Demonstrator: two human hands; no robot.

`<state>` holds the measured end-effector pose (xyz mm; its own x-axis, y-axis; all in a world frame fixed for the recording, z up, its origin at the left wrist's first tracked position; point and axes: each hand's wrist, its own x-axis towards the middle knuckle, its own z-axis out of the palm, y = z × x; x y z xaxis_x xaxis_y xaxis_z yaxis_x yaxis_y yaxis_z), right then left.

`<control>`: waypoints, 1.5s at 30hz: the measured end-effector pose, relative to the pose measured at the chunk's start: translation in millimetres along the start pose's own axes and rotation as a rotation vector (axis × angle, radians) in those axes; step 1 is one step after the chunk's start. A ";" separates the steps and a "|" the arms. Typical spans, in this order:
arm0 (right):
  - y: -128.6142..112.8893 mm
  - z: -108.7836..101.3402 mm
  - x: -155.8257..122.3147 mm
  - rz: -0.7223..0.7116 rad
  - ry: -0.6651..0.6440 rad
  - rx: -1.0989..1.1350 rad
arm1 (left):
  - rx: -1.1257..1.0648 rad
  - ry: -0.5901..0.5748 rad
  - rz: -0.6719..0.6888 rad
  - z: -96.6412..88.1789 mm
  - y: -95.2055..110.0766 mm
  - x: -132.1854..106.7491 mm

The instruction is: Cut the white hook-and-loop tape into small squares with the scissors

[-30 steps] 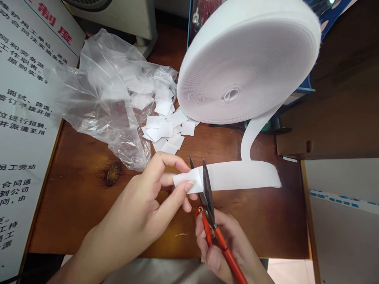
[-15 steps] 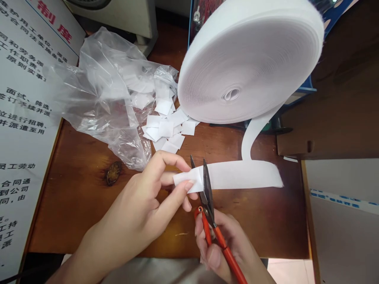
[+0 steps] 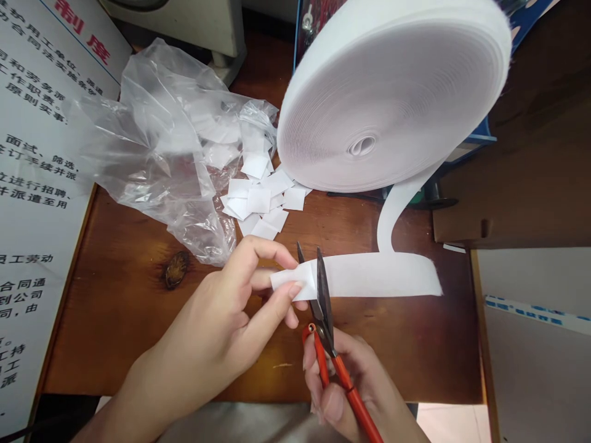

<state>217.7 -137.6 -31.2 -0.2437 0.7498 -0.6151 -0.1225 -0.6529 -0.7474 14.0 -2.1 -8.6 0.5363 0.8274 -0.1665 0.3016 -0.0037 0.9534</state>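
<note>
My left hand (image 3: 221, 320) pinches the free end of a white fabric strip (image 3: 369, 275) between thumb and fingers. The strip runs right, folds back on itself and leads up to a big white roll (image 3: 388, 117). Closed around red handles, my right hand (image 3: 355, 384) holds scissors (image 3: 325, 301). Their dark blades are apart, with the strip between them just right of my left fingertips. Beyond my left hand lies a pile of small white cut pieces (image 3: 259, 200).
A clear plastic bag (image 3: 157, 147) with white pieces inside lies at the left of the wooden table (image 3: 120, 344). A printed board (image 3: 32, 203) borders the left side. Behind the roll is a blue box (image 3: 480, 135); a brown panel (image 3: 517, 203) stands at right.
The hands, scissors and strip hold nearly the same pose. The view has shifted very slightly; no cut shows between the frames.
</note>
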 end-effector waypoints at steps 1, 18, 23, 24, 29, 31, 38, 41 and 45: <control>0.6 0.2 0.4 -0.003 0.003 0.000 | 0.000 0.001 0.005 0.0 -0.4 0.0; 9.6 0.1 -8.0 -0.068 -0.008 -0.016 | 0.026 -0.005 0.063 -0.3 -2.7 -2.3; 8.8 1.6 -7.0 -0.081 0.022 -0.041 | 0.036 0.003 0.055 -0.4 -1.5 -0.5; 8.3 2.6 -7.0 -0.083 0.030 -0.039 | 0.038 -0.002 0.051 -0.3 -1.6 -0.1; 10.7 4.2 -4.0 -0.069 -0.022 0.080 | 0.013 -0.008 0.060 0.3 -4.0 0.0; 13.7 3.6 -1.6 -0.038 -0.027 0.125 | 0.017 0.002 0.058 0.3 -4.7 -0.6; 16.5 -0.8 1.8 0.028 -0.036 0.152 | 0.012 -0.023 0.033 -1.9 -1.2 -2.4; 14.1 -1.2 0.4 0.053 -0.032 0.149 | -0.001 -0.031 0.003 -1.7 -1.7 -1.6; 11.7 3.1 -0.9 0.063 0.005 0.228 | -0.029 -0.007 -0.011 -0.3 -4.0 -0.9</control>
<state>213.5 -146.1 -38.6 -0.2531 0.7069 -0.6605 -0.3211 -0.7054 -0.6319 12.0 -2.7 -12.2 0.5384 0.8236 -0.1786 0.2849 0.0216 0.9583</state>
